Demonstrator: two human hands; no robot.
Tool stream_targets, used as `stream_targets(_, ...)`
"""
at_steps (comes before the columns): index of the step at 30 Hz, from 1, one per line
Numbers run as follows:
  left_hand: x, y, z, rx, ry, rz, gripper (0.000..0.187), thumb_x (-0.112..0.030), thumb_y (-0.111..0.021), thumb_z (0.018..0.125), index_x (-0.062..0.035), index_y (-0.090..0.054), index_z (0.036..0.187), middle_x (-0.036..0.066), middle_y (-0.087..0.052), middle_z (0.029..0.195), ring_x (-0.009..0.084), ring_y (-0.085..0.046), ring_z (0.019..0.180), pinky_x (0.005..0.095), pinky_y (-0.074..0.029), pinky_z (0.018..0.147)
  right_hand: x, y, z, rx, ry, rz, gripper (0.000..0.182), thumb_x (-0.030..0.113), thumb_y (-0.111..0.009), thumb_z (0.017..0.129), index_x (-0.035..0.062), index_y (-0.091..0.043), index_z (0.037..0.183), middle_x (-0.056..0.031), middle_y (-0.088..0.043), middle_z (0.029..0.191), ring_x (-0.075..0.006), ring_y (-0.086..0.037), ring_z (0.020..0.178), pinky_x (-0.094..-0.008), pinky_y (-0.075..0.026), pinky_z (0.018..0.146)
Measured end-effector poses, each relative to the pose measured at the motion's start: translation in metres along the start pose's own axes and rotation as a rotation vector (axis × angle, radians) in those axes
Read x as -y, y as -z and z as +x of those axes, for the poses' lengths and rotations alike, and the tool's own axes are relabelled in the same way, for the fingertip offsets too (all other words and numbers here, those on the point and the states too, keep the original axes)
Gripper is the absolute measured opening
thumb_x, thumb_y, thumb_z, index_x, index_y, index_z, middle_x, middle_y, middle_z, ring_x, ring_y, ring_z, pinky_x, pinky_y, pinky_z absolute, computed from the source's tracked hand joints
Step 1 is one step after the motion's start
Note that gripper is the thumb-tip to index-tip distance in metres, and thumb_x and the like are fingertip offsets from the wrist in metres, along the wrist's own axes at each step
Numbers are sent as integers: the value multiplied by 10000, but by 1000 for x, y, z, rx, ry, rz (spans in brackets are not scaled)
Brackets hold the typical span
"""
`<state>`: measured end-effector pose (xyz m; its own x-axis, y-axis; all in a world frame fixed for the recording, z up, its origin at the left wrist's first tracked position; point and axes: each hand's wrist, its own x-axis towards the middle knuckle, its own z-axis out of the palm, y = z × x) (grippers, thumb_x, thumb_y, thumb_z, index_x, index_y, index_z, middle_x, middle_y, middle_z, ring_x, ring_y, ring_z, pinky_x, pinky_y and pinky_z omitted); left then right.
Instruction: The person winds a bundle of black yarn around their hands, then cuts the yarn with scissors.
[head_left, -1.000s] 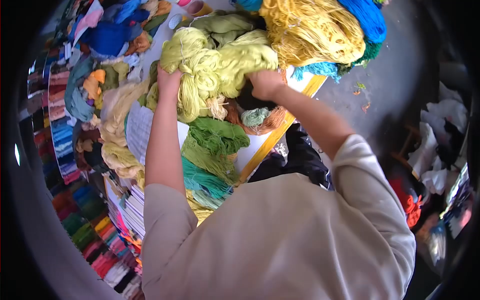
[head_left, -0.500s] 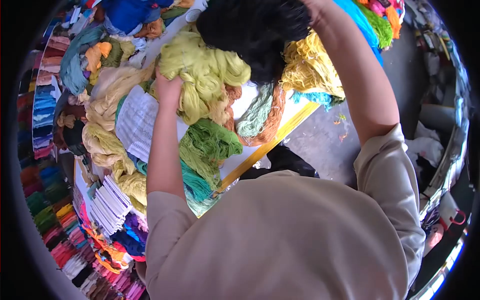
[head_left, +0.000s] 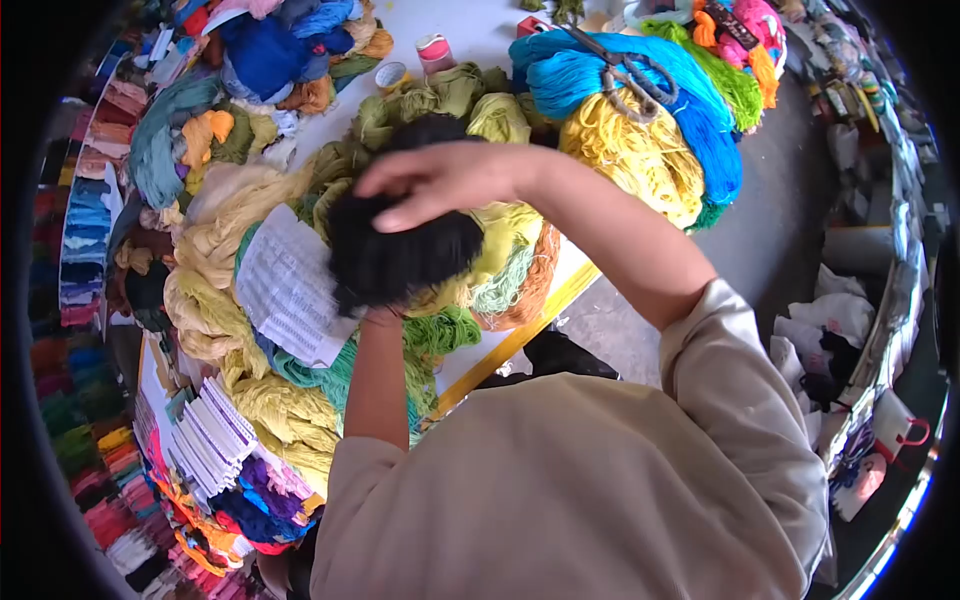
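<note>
A fluffy black bundle (head_left: 405,260), seemingly dark yarn and blurred by motion, is over the heaped skeins at the middle. My right hand (head_left: 440,185) reaches across from the right and rests on top of it, thumb and fingers apart. Beneath its lower edge my left hand (head_left: 384,316) is almost wholly hidden; only the wrist side shows. Yellow-green yarn (head_left: 498,118) lies behind and beside the bundle. Left of the bundle is a printed sheet (head_left: 290,285), and green yarn (head_left: 445,330) lies to the lower right.
Black-handled scissors (head_left: 635,85) lie on blue yarn (head_left: 570,75), above bright yellow yarn (head_left: 630,150). A pink-labelled container (head_left: 434,54) and a tape roll (head_left: 392,76) stand at the back. The table's yellow edge (head_left: 520,340) runs nearest my body. Stacked papers (head_left: 212,435) sit lower left.
The black bundle and my right hand have moved left and down to the middle. My left hand has moved down and right, under the bundle. The scissors and the blue yarn's top now show.
</note>
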<state>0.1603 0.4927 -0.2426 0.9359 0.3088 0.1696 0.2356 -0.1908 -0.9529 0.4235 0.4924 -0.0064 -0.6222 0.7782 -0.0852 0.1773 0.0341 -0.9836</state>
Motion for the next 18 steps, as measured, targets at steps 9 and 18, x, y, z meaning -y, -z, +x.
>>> stream_targets(9, -27, 105, -49, 28, -787, 1363, 579, -419, -429, 1021, -86, -359, 1489, 103, -457, 1464, 260, -467, 1325, 435, -359, 1135, -322, 59, -24, -650, -402, -613, 558, 166, -648, 822, 38, -461, 1332, -272, -607, 1180, -422, -575, 1137, -472, -453, 983)
stream_targets(18, -2, 117, -40, 83, -968, 1551, 645, -516, -417, 1007, -57, -422, 1460, 120, -517, 1433, 294, -510, 1304, 459, -377, 1131, -302, 23, -27, -999, -429, -550, 972, 88, -828, 735, -2, -176, 1451, -308, -432, 1363, -416, -469, 1245, -442, -389, 1050)
